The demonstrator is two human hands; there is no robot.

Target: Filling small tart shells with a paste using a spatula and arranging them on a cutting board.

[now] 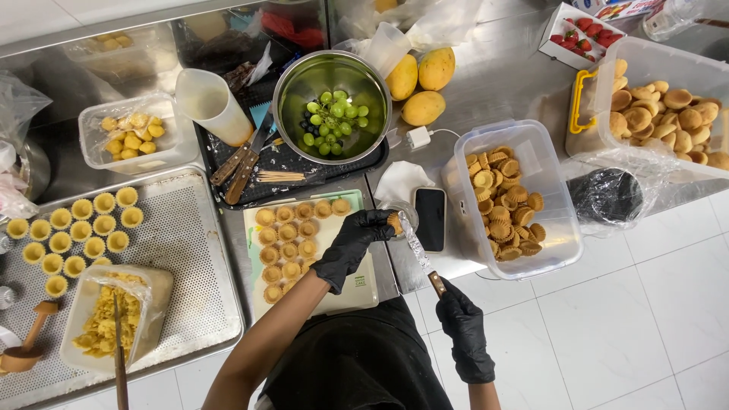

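Observation:
My left hand (351,244), in a black glove, holds a small golden tart shell (394,222) over a small glass bowl (407,216) at the counter edge. My right hand (462,319), also gloved, grips the wooden handle of a knife (416,248) whose blade reaches up to the shell. Just left lies a white cutting board (357,285) with rows of several filled tart shells (288,241).
A clear tub of tart shells (510,205) and a black phone (430,219) sit at right. A steel bowl of grapes (332,114) rests on a black tray. Mangoes (422,83), a perforated baking tray (182,258) with empty shells, and a filling container (106,319) surround.

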